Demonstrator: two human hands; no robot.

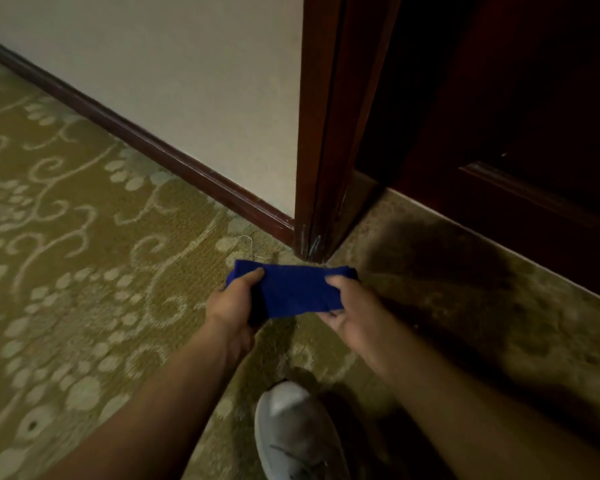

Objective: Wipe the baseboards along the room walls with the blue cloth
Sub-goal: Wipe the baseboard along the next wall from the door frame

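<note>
A folded blue cloth [293, 289] is stretched between both hands above the carpet. My left hand [232, 304] grips its left end, thumb on top. My right hand [352, 306] grips its right end. A dark reddish-brown baseboard [146, 140] runs along the foot of the cream wall [174, 64], from the far left down to a dark wooden door frame [321, 168]. The cloth hangs just in front of the frame's scuffed bottom corner and does not touch the baseboard.
Patterned olive and cream carpet [84, 254] covers the floor. A dark wooden door [534, 116] with its own low rail stands to the right of the frame. My grey shoe [297, 434] is on the carpet below the hands.
</note>
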